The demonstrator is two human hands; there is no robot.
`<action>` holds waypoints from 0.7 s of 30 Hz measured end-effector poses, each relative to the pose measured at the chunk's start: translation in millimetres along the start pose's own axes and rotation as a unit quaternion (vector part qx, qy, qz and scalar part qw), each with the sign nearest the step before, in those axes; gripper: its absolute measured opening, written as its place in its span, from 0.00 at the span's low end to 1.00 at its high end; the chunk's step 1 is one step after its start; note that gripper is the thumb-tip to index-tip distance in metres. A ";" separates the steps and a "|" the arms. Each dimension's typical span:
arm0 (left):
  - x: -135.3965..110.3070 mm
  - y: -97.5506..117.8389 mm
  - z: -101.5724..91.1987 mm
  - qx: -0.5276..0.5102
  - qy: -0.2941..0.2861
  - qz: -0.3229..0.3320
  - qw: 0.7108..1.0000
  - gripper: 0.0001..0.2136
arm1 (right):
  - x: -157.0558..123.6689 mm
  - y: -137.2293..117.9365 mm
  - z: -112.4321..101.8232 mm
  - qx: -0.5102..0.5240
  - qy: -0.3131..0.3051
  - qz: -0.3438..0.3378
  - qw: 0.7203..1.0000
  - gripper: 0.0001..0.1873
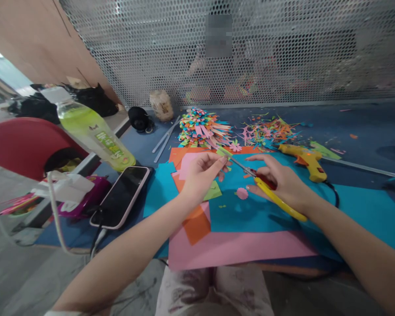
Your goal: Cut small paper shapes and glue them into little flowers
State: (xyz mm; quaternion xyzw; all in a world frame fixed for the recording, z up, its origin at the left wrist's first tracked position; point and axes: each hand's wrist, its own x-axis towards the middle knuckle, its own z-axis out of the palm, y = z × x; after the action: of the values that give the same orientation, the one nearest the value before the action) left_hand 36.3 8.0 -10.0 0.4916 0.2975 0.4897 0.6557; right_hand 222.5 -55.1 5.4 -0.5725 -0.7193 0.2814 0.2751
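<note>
One green paper piece [224, 152] | pinched in left hand [201, 174], showing just beyond it | right hand [288, 182] clamped on yellow scissors [272, 196]

Soft, dim light — pale glints on the mesh panel [266, 57] — with edges stretched.

Yellow-and-red-handled scissors [265, 188], green paper [223, 151]

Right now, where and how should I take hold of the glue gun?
Likely by the handle, from the near side: the glue gun lies flat, handle nearest the camera, nozzle facing left, a glue stick out the back. The right hand should put the scissors down first.
</note>
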 end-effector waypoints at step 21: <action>-0.1 -3.3 -0.1 0.013 -0.033 -0.004 0.999 0.12 | -0.5 -5.3 -1.3 0.005 0.001 0.007 1.000 0.29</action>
State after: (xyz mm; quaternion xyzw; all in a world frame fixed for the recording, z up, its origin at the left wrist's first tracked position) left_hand 37.3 7.9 -13.1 0.5152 0.2838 0.4668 0.6604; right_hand 220.1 -56.5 10.1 -0.5760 -0.7138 0.2864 0.2769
